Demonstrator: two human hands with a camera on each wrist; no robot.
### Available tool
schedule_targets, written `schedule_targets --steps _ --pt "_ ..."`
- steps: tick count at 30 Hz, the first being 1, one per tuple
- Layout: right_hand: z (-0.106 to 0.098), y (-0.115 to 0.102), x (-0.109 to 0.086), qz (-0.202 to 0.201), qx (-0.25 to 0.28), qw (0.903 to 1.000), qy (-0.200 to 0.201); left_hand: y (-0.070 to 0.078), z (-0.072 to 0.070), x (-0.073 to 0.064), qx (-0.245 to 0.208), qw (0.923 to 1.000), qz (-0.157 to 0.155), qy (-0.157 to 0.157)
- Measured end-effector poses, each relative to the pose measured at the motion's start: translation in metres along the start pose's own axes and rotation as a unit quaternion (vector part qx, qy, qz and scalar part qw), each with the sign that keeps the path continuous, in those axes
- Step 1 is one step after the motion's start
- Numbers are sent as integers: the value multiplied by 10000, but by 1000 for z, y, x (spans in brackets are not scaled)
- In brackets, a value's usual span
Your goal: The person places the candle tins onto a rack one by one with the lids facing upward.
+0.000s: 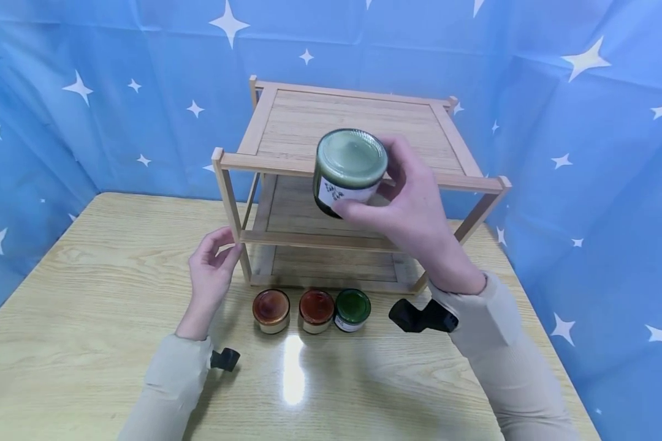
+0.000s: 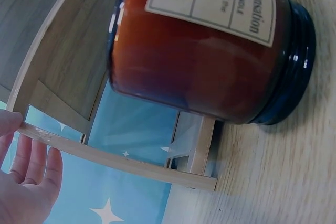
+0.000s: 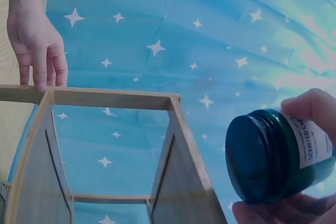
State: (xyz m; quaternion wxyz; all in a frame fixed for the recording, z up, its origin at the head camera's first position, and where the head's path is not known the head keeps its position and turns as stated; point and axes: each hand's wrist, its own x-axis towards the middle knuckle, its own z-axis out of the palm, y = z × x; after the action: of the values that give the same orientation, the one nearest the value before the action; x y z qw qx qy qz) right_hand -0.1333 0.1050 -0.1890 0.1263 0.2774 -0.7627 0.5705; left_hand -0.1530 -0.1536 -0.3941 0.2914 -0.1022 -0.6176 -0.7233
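My right hand (image 1: 414,208) grips a green scented candle jar (image 1: 350,160), thumb over its white label, in front of the wooden shelf's top board. The jar's glass base faces up in the head view; its dark lid (image 3: 249,158) shows in the right wrist view. With thumb and fingers on either side, my left hand (image 1: 212,260) holds the front left post (image 2: 115,158) of the wooden shelf (image 1: 358,162). Two amber candle jars (image 1: 271,307) (image 1: 316,308) and another green candle jar (image 1: 352,306) stand lid-down on the table before the shelf.
The pale wood table (image 1: 88,306) carries the shelf near its back edge. Behind and to the right hangs a blue curtain (image 1: 585,184) with white stars. The shelf's lower boards (image 1: 331,263) lie below the raised jar.
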Motion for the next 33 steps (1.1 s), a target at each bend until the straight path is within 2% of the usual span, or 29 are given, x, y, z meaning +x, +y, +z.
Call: schedule_targets --steps 6,12,22,26,33 --pt "6 -8 16 16 18 9999 -141 0 1 0 31 10000 43 53" --pt "10 -13 32 268 22 9992 -279 -1 0 0 -12 9999 129 -22" --pt "15 -8 56 312 31 9993 -193 -1 -1 -1 40 9999 81 -68" --pt "17 -6 65 323 -157 9993 -125 -2 -1 -1 52 10000 26 -63" --pt "18 -6 76 28 -712 9974 -111 -3 -1 1 24 9999 88 -115"
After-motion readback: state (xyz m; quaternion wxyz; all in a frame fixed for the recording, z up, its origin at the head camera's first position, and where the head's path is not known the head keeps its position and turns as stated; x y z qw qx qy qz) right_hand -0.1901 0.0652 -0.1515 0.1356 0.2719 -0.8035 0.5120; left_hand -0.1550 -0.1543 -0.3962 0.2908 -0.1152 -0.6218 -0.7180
